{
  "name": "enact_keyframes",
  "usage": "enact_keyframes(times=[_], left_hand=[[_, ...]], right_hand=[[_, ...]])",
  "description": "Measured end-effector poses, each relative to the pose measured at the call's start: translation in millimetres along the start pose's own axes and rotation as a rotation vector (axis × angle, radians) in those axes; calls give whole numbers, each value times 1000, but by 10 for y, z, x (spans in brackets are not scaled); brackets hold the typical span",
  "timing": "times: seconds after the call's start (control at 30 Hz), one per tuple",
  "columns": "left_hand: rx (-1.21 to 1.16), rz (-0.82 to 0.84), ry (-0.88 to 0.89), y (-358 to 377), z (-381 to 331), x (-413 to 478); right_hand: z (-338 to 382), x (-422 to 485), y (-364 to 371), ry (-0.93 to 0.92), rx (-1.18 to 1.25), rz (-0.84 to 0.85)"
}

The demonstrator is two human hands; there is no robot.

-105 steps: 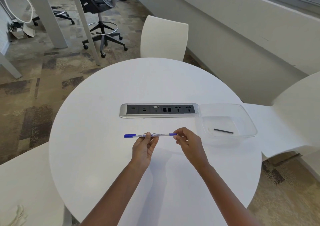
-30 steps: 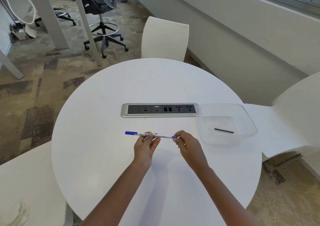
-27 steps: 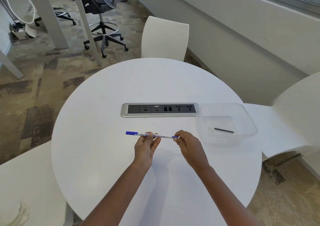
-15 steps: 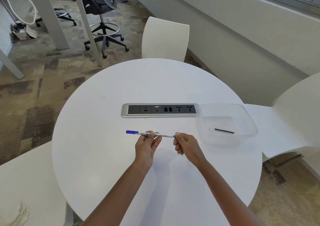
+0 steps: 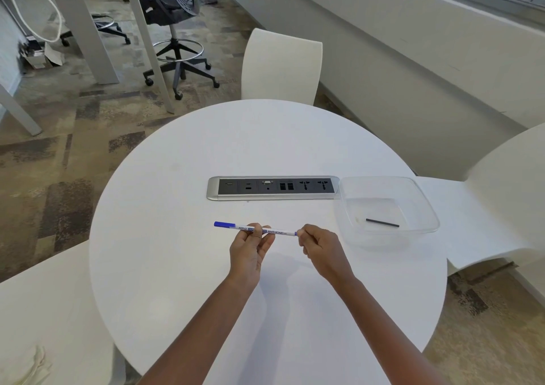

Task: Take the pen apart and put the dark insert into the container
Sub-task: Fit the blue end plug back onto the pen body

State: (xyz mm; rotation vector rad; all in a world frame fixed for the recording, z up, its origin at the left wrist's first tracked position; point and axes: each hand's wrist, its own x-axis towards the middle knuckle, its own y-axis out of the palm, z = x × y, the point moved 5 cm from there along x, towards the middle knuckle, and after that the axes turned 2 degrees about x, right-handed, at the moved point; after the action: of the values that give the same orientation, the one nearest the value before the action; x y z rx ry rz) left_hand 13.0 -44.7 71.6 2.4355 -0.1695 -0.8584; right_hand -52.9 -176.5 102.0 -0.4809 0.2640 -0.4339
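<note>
A thin white whiteboard pen [image 5: 280, 232] with a blue cap on its left end is held level above the round white table [image 5: 177, 266]. My left hand [image 5: 249, 249] pinches the pen's barrel near the middle. My right hand [image 5: 320, 247] pinches the pen's right end with its fingertips, hiding the tip. A clear plastic container [image 5: 418, 196] stands to the right on the table. A dark insert [image 5: 382, 222] lies flat on its floor.
A silver and black socket strip [image 5: 272, 188] is set into the table behind the pen, touching the container's left side. White chairs stand at the far side [image 5: 281, 66], at the right [image 5: 501, 184] and at the lower left [image 5: 44, 311].
The blue piece at the pen's right end is no longer visible beyond my right fingertips, which now close over that end. The pen tilted slightly, its left end higher.
</note>
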Motion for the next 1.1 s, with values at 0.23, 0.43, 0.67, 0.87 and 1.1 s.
enact_keyframes(times=[0.23,0.43,0.67,0.87,1.1], left_hand=[[18,-12,12,-13,-7,2],[13,-19,-1,-14,-34,-9],[38,-9,-3,-7,-2,-23],[36,6,23,-15,5,-15],[27,-27,23,-32,-24,-16]], right_hand=[[-51,19,67,162,243,82],[13,-89,13,-112,-67,-78],[62,-59,-20,-200,-210,-104],[-25,18,33,90,87,-3],[14,16,45,138,122,52]])
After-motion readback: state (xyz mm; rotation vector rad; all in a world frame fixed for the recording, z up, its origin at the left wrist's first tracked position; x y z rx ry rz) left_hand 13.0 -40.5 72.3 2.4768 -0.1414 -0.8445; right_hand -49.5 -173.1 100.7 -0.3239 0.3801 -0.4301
